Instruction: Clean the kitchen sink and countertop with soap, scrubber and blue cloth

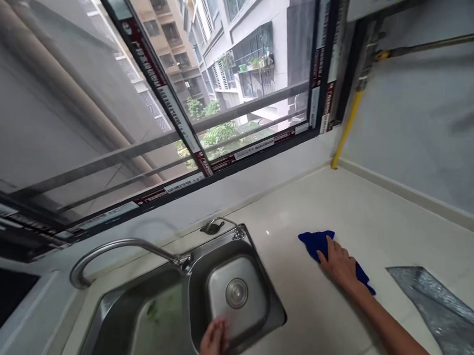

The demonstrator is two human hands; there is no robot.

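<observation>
On the pale countertop (pixel 283 303), my right hand (pixel 338 264) lies over a dark blue cloth (pixel 313 241), with fingers pressing on it. Folds of the cloth stick out past the fingertips and beside the wrist. At the bottom of the view, my left hand (pixel 213 341) is in front of the smaller sink basin (pixel 262 297). Its fingers are curled together, slightly blurred, and no object shows in them. A round drain strainer (pixel 236 293) sits in that basin's floor.
The larger basin (pixel 138 324) at left has green bits in it. A curved faucet (pixel 122 242) arches behind, with a thin spout (pixel 227 220) nearby. Crumpled silvery sheeting (pixel 438 303) lies at right. A yellow pipe (pixel 346 129) rises at the corner beside the window (pixel 224 94).
</observation>
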